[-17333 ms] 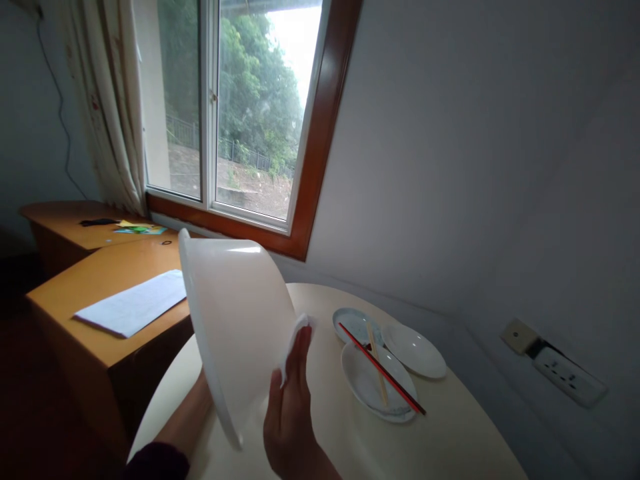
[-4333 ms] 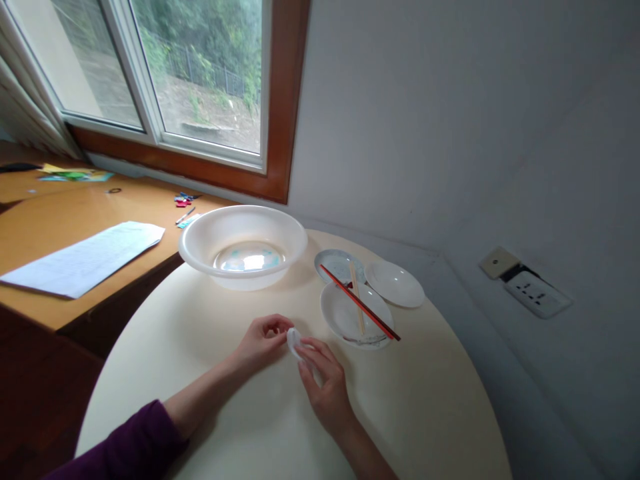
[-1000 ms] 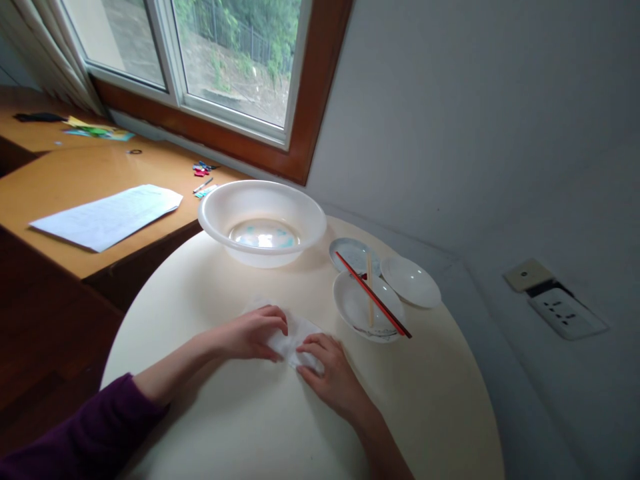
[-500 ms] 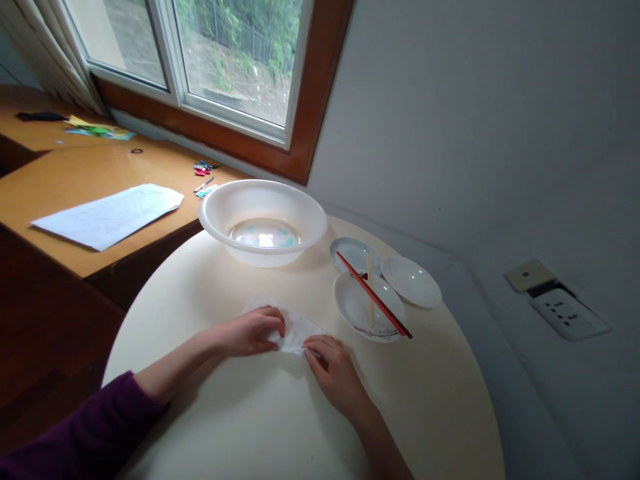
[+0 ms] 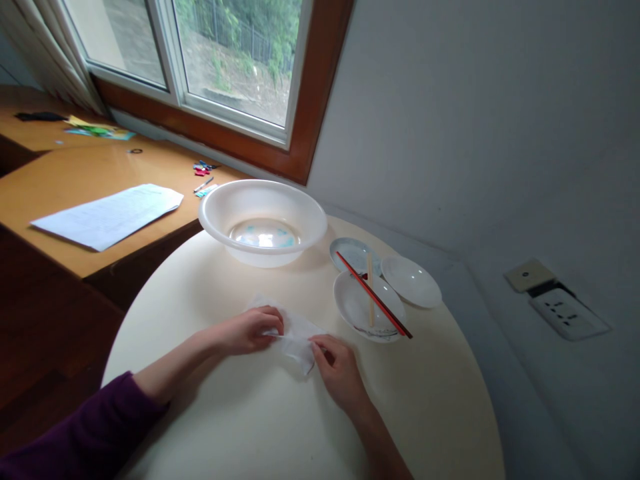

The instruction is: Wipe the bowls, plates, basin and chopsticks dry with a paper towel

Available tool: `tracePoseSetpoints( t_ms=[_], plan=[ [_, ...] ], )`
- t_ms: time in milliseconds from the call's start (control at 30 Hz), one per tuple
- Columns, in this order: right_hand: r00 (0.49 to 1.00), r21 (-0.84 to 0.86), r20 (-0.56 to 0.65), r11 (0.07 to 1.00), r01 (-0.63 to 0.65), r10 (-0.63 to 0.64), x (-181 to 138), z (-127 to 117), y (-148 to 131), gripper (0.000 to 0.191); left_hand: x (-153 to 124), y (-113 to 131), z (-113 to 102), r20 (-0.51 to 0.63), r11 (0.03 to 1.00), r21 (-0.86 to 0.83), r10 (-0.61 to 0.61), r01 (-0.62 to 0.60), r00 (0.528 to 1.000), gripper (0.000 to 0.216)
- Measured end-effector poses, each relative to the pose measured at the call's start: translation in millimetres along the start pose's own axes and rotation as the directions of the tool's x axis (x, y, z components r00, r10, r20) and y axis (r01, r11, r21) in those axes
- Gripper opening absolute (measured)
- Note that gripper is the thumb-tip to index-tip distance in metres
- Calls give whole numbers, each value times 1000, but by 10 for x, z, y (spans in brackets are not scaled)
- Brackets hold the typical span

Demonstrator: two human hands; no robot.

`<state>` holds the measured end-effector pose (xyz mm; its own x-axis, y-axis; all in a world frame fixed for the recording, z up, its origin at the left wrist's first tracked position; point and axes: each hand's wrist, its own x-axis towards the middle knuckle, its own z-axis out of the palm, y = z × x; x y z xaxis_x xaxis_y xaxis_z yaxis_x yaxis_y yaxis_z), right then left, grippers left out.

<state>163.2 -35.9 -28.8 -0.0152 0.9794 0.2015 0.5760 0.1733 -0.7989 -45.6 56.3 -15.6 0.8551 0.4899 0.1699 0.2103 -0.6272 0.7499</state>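
A thin white tissue [image 5: 297, 341] lies spread on the round cream table [image 5: 240, 420], between my two hands. My left hand [image 5: 255, 330] has its fingers curled down and pinches the tissue's left side. Its right side is caught between the thumb and fingertips of my right hand [image 5: 340, 370]. A loose flap of it hangs toward me, between the hands. To the right of the hands stands a white bowl [image 5: 347, 310], with red chopsticks [image 5: 370, 291] and pale wooden chopsticks [image 5: 371, 315] laid across it.
A large whitish plastic basin [image 5: 265, 259] stands at the table's far side. Two shallow dishes, one bluish [image 5: 345, 251] and one white [image 5: 425, 288], sit behind the bowl, near the wall. Left is a wooden desk [image 5: 160, 163] with white paper [image 5: 110, 217].
The tissue's near edge has shifted, and a flap now drops toward me between the hands. My right hand has moved slightly to the right; my left hand has hardly moved.
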Motion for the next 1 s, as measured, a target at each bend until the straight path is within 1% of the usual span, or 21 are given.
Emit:
tracePoseSetpoints(
  t_ms=[133, 233, 300, 367, 500, 567, 633, 700, 833, 933, 1000],
  plan=[
    [995, -84, -46, 993, 80, -84, -23, 6, -11, 22, 8, -7, 5, -56, 1000, -12, -1, 0, 998, 12],
    [983, -132, -82, 980, 150, -162, -46, 7, -14, 21, 22, -31, -7, -160, 998, 39, -37, 44, 986, 13],
    [980, -112, -105, 981, 159, -171, -57, 9, -14, 21, 29, -47, -21, -236, 992, 87, -64, 86, 970, 14],
    [984, -50, -118, 990, 128, -133, -66, 14, -21, 22, 32, -66, -27, -298, 984, 124, -89, 131, 950, 14],
    [986, 148, -161, 989, -12, 36, -78, 40, -73, 26, 31, -117, -7, -383, 969, 147, -130, 199, 914, 16],
    [979, 230, -169, 971, -70, 111, -81, 50, -100, 28, 27, -138, 2, -451, 965, 144, -133, 219, 882, 13],
    [976, 272, -166, 958, -92, 141, -81, 52, -112, 29, 22, -140, -3, -534, 962, 125, -140, 242, 834, 11],
    [977, 280, -164, 956, -87, 137, -78, 49, -102, 29, 16, -124, -19, -606, 957, 121, -140, 265, 783, 10],
    [986, 272, -129, 960, -64, 103, -72, 48, -50, 29, 8, -69, -42, -710, 927, 190, -98, 324, 697, 9],
    [990, 290, -101, 955, -64, 98, -71, 56, -26, 29, 9, -52, -36, -744, 924, 198, -76, 328, 664, 8],
    [991, 291, -90, 954, -70, 100, -70, 61, -23, 29, 11, -56, -29, -752, 937, 157, -91, 311, 653, 9]
  ],
)
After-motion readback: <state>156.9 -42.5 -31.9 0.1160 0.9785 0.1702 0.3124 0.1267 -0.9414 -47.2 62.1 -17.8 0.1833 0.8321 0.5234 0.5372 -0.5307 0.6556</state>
